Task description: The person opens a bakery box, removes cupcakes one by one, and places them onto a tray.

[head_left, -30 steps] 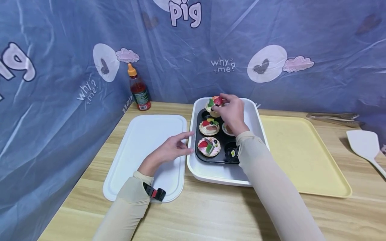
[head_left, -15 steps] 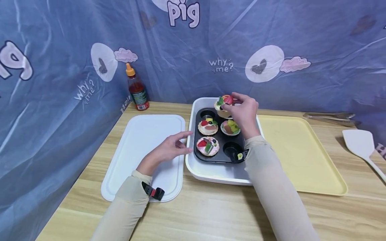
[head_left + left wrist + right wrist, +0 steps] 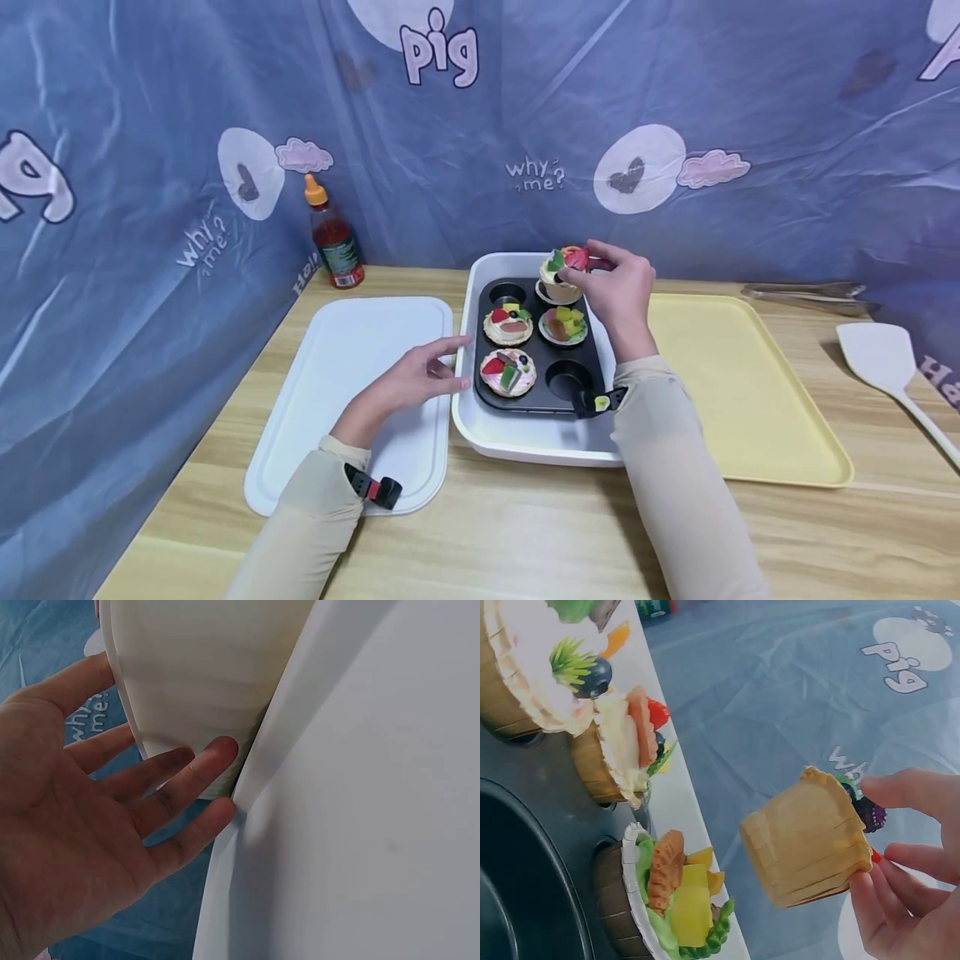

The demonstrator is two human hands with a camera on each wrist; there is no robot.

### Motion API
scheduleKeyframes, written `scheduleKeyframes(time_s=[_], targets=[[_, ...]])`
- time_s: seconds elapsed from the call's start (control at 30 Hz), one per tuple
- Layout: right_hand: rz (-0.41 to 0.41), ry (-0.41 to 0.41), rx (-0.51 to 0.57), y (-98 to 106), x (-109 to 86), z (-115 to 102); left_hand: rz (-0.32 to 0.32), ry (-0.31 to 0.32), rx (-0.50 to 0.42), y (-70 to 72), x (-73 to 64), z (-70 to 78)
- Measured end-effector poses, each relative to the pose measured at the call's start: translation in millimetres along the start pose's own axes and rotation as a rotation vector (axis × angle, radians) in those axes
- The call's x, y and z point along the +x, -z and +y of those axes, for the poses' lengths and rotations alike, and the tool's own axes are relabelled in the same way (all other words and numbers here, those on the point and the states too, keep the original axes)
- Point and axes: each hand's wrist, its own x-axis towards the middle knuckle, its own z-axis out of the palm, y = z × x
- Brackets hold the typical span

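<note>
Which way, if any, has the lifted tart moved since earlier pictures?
Yes: the lifted tart moved right over the muffin pan, away from its far-left cup.

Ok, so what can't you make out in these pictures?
- Head view: print on the bottle, too small to read.
- Head view: end of the spatula, cut off by the right edge.
- Right wrist view: most topping on the held tart, behind its own side.
- Left wrist view: part of the left hand, past the left edge.
</note>
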Motion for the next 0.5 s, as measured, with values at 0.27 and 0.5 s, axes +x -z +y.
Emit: scheduleKeyframes(time_s=[0.27, 0.5], targets=[[0.016, -0.002, 0.034, 4.3, -2.8, 5.4, -0.007, -0.015, -0.009, 0.7, -0.5, -2.9], [0.025, 0.009, 0.063, 7.8, -2.1, 6.6, -0.003, -0.016, 0.0, 0.0, 0.4, -2.1]])
